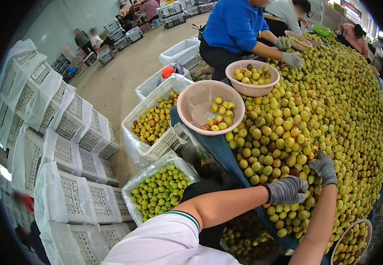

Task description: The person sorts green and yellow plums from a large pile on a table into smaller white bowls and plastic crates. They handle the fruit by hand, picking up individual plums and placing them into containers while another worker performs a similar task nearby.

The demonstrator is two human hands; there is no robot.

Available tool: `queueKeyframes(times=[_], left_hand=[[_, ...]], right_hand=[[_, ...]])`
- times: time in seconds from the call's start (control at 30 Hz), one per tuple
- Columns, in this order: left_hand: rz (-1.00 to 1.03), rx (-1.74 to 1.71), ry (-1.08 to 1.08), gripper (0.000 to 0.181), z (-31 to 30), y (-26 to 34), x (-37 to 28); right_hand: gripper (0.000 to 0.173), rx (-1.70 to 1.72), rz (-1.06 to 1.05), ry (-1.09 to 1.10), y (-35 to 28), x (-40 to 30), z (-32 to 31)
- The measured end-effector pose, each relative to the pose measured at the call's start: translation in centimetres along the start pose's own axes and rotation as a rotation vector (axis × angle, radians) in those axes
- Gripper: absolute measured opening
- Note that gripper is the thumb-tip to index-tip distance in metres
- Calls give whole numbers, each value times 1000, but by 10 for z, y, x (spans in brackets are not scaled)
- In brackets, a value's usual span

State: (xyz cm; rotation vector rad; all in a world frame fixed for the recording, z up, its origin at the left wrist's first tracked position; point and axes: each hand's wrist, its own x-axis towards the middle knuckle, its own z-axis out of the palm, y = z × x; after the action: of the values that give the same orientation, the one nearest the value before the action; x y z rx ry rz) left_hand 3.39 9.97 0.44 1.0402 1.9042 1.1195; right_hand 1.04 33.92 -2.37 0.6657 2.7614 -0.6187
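A large heap of green-yellow jujubes (340, 109) lies on a blue cloth-covered surface (224, 159). Both my hands wear grey knit gloves. My left hand (287, 189) rests low over the near part of the heap, its fingers curled; whether a fruit is inside them is hidden. Just beyond it and to the right, my right hand (324, 168) touches the jujubes with its fingers apart, and no fruit shows in its grip. A pink plastic colander (193, 109) at the heap's left edge holds several jujubes. Behind it, a second pink colander (254, 89) holds more.
Left of the heap stand a lined white crate of yellow-brown jujubes (158, 149) and a lined container of green ones (161, 185). A basket of jujubes (352, 241) is at bottom right. Stacked white crates (69, 152) fill the left. A co-worker in blue (233, 26) reaches into the heap.
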Motion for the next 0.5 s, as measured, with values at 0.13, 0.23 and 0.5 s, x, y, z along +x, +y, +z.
queueKeyframes(times=[0.13,0.23,0.5], left_hand=[[-35,-34,-30,28,1,-4,-3],[-24,24,-34,30,-3,0,-7],[12,70,14,28,-13,6,-18]], right_hand=[[61,-44,-15,-98,-5,5,-5],[65,-91,17,-121,-6,7,-5],[55,-510,228,0,-38,17,12]])
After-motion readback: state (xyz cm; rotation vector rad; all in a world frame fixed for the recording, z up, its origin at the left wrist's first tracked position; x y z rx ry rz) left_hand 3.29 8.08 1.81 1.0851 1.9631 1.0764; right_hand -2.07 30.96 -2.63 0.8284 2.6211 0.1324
